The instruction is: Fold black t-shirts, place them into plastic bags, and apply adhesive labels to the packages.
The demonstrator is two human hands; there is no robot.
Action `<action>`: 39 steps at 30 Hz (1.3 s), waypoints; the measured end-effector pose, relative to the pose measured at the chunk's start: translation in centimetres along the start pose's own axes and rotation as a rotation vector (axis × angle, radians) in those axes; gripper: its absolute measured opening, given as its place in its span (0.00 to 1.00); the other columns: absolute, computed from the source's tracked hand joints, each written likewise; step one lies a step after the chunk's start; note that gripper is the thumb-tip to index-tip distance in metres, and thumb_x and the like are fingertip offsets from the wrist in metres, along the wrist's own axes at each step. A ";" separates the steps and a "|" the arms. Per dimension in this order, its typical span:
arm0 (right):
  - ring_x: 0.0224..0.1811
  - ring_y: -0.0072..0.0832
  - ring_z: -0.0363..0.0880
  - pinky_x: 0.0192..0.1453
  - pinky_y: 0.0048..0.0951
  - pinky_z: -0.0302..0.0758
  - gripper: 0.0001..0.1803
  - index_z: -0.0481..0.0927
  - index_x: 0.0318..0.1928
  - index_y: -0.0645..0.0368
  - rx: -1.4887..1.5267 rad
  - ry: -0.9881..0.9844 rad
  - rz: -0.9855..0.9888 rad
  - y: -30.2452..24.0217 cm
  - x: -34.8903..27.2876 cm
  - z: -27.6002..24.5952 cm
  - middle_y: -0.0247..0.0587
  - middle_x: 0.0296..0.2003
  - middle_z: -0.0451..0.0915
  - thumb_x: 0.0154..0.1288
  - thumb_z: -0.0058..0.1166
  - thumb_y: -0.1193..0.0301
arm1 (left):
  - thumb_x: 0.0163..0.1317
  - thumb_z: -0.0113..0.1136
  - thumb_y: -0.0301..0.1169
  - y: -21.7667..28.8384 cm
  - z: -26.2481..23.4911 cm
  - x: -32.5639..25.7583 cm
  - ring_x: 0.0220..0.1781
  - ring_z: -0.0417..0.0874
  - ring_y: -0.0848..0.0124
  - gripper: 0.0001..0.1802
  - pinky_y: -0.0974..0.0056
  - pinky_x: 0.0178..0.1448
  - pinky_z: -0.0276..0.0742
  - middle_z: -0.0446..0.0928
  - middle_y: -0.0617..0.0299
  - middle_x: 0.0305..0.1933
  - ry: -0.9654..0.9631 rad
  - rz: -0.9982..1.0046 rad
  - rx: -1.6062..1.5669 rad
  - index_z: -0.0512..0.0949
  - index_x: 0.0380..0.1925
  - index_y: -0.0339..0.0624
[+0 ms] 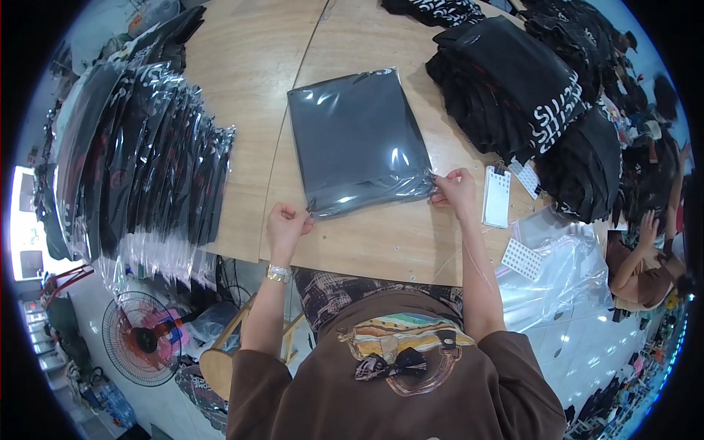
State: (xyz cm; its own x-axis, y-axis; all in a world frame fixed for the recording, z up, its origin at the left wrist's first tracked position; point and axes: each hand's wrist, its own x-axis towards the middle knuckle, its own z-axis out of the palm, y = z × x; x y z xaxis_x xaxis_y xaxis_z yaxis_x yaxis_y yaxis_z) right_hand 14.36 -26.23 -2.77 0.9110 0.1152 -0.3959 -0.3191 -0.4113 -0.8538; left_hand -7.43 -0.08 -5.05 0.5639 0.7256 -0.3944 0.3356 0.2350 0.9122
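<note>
Pinching: both hands grip the near edge of the clear plastic bag [359,139], which holds a folded dark garment and lies flat at the centre of the wooden table [257,66].
Left hand [287,224]: at 7 o'clock of the bag, fingertips clenched on its near-left corner, likely to keep the open flap taut.
Right hand [455,188]: at 4 o'clock of the bag, fingers closed on the near-right corner, matching the left so the edge stays straight.
Bagged stack [139,161]: at 9 o'clock, overlapping rows of packed garments, set apart from the work.
Unbagged pile [528,95]: at 2 o'clock, folded black garments within reach.
Perforated white cards [497,196]: just right of the right hand.
Empty clear bags [557,271]: at 4 o'clock, off the table edge.
</note>
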 end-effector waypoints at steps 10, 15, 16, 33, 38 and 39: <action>0.15 0.28 0.78 0.17 0.30 0.79 0.08 0.70 0.27 0.67 0.009 -0.068 0.049 1.0 0.5 -0.8 0.44 0.19 0.77 0.55 0.55 0.76 | 0.52 0.59 0.29 5.0 4.3 -2.9 0.50 0.73 0.57 0.13 0.50 0.49 0.69 0.74 0.54 0.37 0.065 0.552 0.982 0.69 0.37 0.40; 0.15 0.28 0.78 0.16 0.28 0.78 0.06 0.72 0.26 0.66 0.096 -0.032 0.068 -0.1 -0.7 -1.6 0.43 0.19 0.77 0.55 0.53 0.76 | 0.56 0.55 0.44 3.9 7.7 -3.0 0.68 0.54 0.50 0.29 0.43 0.63 0.54 0.62 0.51 0.63 0.066 0.964 1.159 0.65 0.58 0.51; 0.15 0.26 0.77 0.16 0.27 0.77 0.08 0.72 0.28 0.66 0.110 0.099 0.012 1.1 -0.1 -2.5 0.43 0.19 0.77 0.56 0.54 0.74 | 0.56 0.54 0.47 2.7 7.3 -2.7 0.69 0.50 0.49 0.32 0.42 0.65 0.50 0.57 0.53 0.66 0.002 0.881 1.201 0.62 0.60 0.52; 0.26 0.41 0.79 0.34 0.35 0.75 0.13 0.81 0.24 0.61 -0.615 0.129 -0.786 -16.3 10.1 2.6 0.51 0.22 0.78 0.42 0.55 0.64 | 0.62 0.49 0.35 0.5 -2.1 -2.4 0.66 0.53 0.48 0.24 0.50 0.67 0.48 0.60 0.43 0.60 0.392 0.585 0.480 0.63 0.57 0.37; 0.30 0.42 0.80 0.34 0.40 0.76 0.07 0.79 0.27 0.61 -0.843 0.235 -1.158 -25.8 -2.0 4.4 0.49 0.26 0.79 0.47 0.51 0.73 | 0.63 0.48 0.33 0.0 -4.4 -2.4 0.62 0.61 0.53 0.22 0.55 0.64 0.53 0.63 0.45 0.58 0.463 0.534 0.400 0.64 0.55 0.36; 0.29 0.41 0.80 0.33 0.40 0.76 0.05 0.78 0.26 0.61 -0.895 0.199 -1.167 -25.5 -4.4 5.1 0.49 0.25 0.79 0.46 0.51 0.74 | 0.63 0.48 0.32 -0.1 -4.5 -2.3 0.60 0.63 0.55 0.21 0.58 0.63 0.55 0.64 0.46 0.58 0.492 0.535 0.379 0.64 0.55 0.36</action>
State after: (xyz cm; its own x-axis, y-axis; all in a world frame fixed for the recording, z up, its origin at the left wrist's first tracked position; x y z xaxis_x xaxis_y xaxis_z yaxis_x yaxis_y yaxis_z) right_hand 17.12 -11.63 19.00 0.5769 0.6718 0.4646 0.7955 -0.5911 -0.1331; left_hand -12.18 1.18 -3.75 0.3537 0.8991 0.2578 0.3968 -0.3938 0.8291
